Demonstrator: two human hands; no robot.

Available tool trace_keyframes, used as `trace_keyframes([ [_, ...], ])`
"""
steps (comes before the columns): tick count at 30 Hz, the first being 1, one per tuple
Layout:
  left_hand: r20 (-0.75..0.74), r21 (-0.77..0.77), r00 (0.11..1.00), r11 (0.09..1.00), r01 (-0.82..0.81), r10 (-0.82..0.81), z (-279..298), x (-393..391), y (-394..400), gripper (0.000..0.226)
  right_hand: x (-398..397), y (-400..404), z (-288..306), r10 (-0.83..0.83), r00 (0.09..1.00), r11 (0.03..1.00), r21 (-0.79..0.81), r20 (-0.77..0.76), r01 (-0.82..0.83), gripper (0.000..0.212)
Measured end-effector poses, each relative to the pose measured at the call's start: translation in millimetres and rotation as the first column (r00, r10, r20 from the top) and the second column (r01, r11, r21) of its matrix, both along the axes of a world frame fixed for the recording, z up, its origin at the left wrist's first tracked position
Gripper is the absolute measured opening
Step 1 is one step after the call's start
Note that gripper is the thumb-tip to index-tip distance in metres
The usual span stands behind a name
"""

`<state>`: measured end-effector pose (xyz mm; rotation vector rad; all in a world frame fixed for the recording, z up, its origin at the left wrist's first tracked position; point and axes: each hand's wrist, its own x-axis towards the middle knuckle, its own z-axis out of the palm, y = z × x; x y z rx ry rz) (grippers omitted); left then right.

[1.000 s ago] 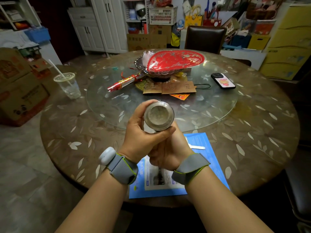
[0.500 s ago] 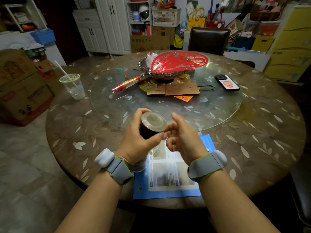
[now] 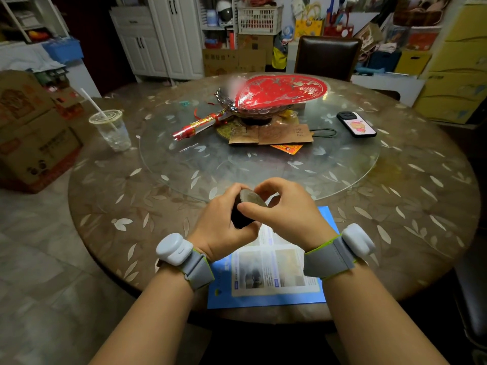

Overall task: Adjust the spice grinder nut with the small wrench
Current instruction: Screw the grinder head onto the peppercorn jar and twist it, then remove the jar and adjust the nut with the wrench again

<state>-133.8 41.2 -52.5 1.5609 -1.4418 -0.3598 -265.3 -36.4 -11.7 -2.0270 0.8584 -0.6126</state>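
1. The spice grinder [image 3: 243,210] sits at lower centre of the frame, held above the near edge of the round worktop [image 3: 110,206], its dark body tilted and its metal end face turned up and away from the camera.
2. The left hand [image 3: 222,227] wraps the grinder's dark body from the left; its grip is closed round the body, with the thumb near the metal end.
3. The right hand [image 3: 286,209] comes in from the right; its thumb lies across the front of the grinder just under the metal rim and its curled fingers arch over the far side of the rim, a pinching grip on the top.
4. Whether a wrench sits inside either grip cannot be told; none is plainly visible.
5. Both wrists carry grey bands with pale rounded units.
6. Under the hands a blue printed sheet [image 3: 266,299] lies flat on the worktop at lower centre.
7. A glass turntable [image 3: 184,164] covers the worktop's middle; on it stand a bowl with a red cut-paper cover [image 3: 282,93], a red foil roll [image 3: 200,126] and brown envelopes [image 3: 274,134].
8. A phone [image 3: 357,125] lies at right of centre on the glass.
9. A clear plastic cup with a straw [image 3: 112,130] stands on the worktop at left.
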Motion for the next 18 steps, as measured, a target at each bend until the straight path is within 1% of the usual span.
trace_keyframes([
  [4, -0.01, -0.031, 0.999, 0.998, -0.046, 0.046, -1.8, -3.0, -2.0, 0.027, 0.9, -0.3, 1.1, -0.009, 1.0, 1.0, 0.018, 0.028, 0.008, 0.026],
  [6, -0.021, -0.075, 0.998, 0.995, -0.059, 0.058, -1.1, -3.8, -1.4, 0.022, 0.7, 0.1, 4.0, 0.007, 0.998, 0.999, 0.033, 0.056, -0.008, 0.023],
  [8, -0.055, -0.121, 0.997, 0.991, -0.061, 0.055, 0.0, -3.6, -1.1, 0.017, 0.0, 0.6, 6.7, 0.026, 0.994, 0.996, 0.081, 0.105, -0.035, 0.02],
  [10, -0.049, -0.149, 0.997, 0.987, -0.062, 0.056, 1.3, -2.4, -0.5, 0.019, -1.3, 0.7, 8.0, 0.051, 0.991, 0.994, 0.089, 0.123, -0.062, 0.022],
  [12, -0.02, -0.171, 0.998, 0.984, -0.054, 0.051, 2.1, -0.9, 2.0, 0.027, -1.3, 1.3, 8.2, 0.07, 0.987, 0.99, 0.108, 0.146, -0.086, 0.025],
  [13, -0.003, -0.18, 0.998, 0.982, -0.055, 0.056, 2.4, -0.4, 4.1, 0.032, -0.8, 0.7, 7.5, 0.072, 0.98, 0.983, 0.154, 0.185, -0.101, 0.026],
  [15, 0.029, -0.199, 0.996, 0.977, -0.078, 0.085, 1.1, 0.2, 8.2, 0.046, 0.3, -1.9, 4.4, 0.058, 0.946, 0.936, 0.313, 0.318, -0.162, 0.03],
  [17, 0.067, -0.228, 0.99, 0.968, -0.105, 0.124, -2.0, -0.5, 11.7, 0.057, 1.9, -5.8, -1.4, -0.011, 0.889, 0.833, 0.496, 0.458, -0.245, 0.043],
  [18, 0.084, -0.244, 0.986, 0.962, -0.121, 0.146, -2.9, -1.5, 13.7, 0.06, 2.5, -7.8, -4.2, -0.063, 0.862, 0.775, 0.568, 0.504, -0.276, 0.051],
])
